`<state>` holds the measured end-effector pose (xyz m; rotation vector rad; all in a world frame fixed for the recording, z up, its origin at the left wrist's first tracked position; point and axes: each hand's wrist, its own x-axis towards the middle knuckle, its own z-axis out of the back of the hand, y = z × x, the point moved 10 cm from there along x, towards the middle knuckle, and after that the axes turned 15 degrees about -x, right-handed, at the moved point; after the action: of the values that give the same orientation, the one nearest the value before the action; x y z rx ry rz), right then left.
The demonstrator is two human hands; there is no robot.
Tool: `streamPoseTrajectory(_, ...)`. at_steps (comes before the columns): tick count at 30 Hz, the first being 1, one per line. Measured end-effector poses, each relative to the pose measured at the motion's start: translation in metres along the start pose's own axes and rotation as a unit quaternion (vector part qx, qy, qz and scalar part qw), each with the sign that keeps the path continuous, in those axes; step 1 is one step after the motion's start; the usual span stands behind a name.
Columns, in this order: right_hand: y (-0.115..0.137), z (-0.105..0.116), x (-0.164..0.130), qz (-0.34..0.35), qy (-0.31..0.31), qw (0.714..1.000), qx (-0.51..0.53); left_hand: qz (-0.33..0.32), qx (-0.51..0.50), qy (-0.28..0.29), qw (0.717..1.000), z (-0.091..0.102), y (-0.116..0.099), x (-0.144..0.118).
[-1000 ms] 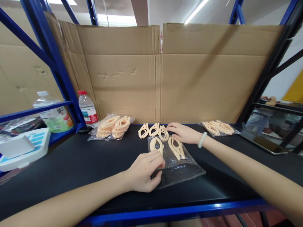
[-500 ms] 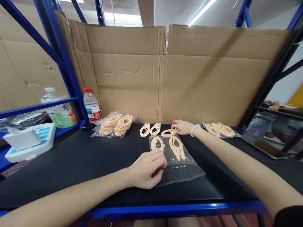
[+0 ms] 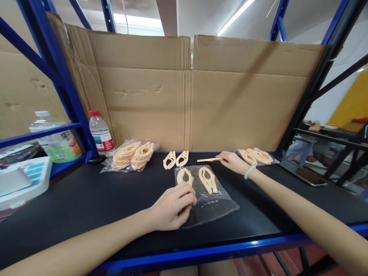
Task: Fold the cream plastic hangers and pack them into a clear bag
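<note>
My right hand [image 3: 234, 161] pinches the end of a beige folding clothes hanger [image 3: 208, 159], which I see edge-on at the back of the table. Below it lies a clear plastic bag [image 3: 220, 209] with two more folded hangers; the right-hand one [image 3: 207, 179] shows fully. Closed at the bag's left edge, my left hand [image 3: 175, 207] covers the lower end of the left hanger [image 3: 184, 174]. Its fingertips are partly hidden. Behind the bag, two loose folded hangers [image 3: 176, 159] lie side by side.
Filled bags of hangers lie at the back left [image 3: 130, 155] and back right [image 3: 255, 156]. A red-capped bottle [image 3: 100, 134] stands at the left by the blue frame. A phone [image 3: 301, 172] lies at the right. Cardboard [image 3: 149, 99] walls the back.
My right hand has lifted the hanger and turned it from flat to edge-on. My left hand stays at the bag. The whole view has shifted slightly.
</note>
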<state>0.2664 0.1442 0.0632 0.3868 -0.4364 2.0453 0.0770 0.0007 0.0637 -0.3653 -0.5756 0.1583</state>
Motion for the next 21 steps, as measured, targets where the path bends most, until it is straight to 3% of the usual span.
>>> streamPoseTrajectory(7, 0.005, 0.068, -0.052, -0.079, -0.092, 0.991, 0.062, -0.010, 0.006, -0.002, 1.000, 0.000, 0.004, -0.002)
streamPoseTrajectory(14, 0.029, 0.140, -0.106, -0.178, -0.171, 0.945, 0.214, -0.061, 0.007, -0.035, 0.997, 0.008, -0.007, -0.004)
streamPoseTrajectory(18, 0.071, 0.171, -0.125, -0.152, -0.200, 0.958, 0.139, -0.075, 0.003, -0.040, 0.996, 0.009, -0.010, -0.003)
streamPoseTrajectory(21, 0.116, 0.177, -0.129, -0.088, -0.199, 0.975, 0.051, -0.078, -0.002, -0.051, 0.996, 0.011, -0.008, -0.003)
